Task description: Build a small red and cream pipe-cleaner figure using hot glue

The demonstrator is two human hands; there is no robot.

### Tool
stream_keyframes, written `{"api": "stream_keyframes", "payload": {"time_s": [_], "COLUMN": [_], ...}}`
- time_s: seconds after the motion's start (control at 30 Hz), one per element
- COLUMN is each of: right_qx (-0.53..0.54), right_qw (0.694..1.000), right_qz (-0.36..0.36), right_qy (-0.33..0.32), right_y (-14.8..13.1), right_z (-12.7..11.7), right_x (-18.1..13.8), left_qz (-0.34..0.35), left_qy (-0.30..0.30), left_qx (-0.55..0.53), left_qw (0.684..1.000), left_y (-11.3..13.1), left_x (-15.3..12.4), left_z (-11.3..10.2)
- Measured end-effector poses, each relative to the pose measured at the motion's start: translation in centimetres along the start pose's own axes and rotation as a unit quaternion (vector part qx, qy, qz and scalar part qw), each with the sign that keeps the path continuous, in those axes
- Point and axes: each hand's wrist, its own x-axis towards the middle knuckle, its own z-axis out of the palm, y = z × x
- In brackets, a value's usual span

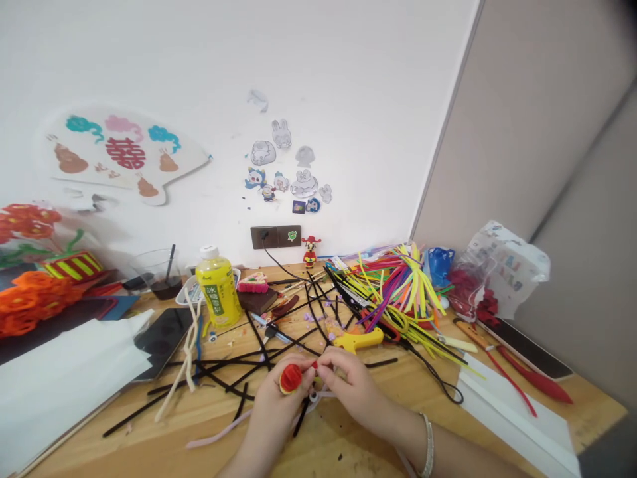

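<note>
red-and-yellow piece [290,379]: small, rounded, red-topped, yellow-edged, at 6 o'clock in view | left hand [275,397]: gripping it | right hand [348,384]: at left's 3 o'clock, fingers pinched at small red bit [314,366] | from hands, cup [148,267], 10 o'clock: dark liquid | clear bag [466,285], 2 o'clock: red material

Site: a small handicraft corner, in a home or a modest studio; the view does not settle which. Craft use shown by a wooden table [594,411] littered with black fuzzy stems [382,363], a heaped bundle of coloured fuzzy stems [415,285] and orange fuzzy flowers [34,300]. Casual, lived-in setting shown by a bottle of yellow drink [217,292], cartoon stickers [304,184] and a painted cut-out [125,154] on the white wall [358,99], and a wall socket [276,237] with a cord [279,263] plugged in.
</note>
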Motion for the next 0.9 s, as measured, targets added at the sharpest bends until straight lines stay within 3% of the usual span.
{"api": "stream_keyframes", "payload": {"time_s": [0.17, 0.53, 0.63, 0.9], "right_qx": [-0.096, -0.182, -0.193, -0.183], "right_qw": [0.995, 0.977, 0.970, 0.971], "right_qz": [-0.031, -0.110, -0.145, -0.151], "right_qy": [0.009, 0.025, 0.020, -0.001], "right_y": [0.1, 0.0, 0.1, 0.6], "right_z": [0.0, -0.6, -0.7, -1.1], "right_x": [-0.1, -0.1, -0.1, 0.2], "left_qz": [-0.003, -0.053, -0.062, -0.067], "left_qy": [-0.010, -0.026, -0.044, -0.077], "left_qx": [0.028, 0.019, 0.009, -0.032], "left_qw": [1.000, 0.998, 0.997, 0.994], "left_y": [0.2, 0.7, 1.4, 1.3], "left_x": [-0.1, 0.2, 0.4, 0.5], "left_z": [-0.2, -0.2, -0.1, -0.4]}}
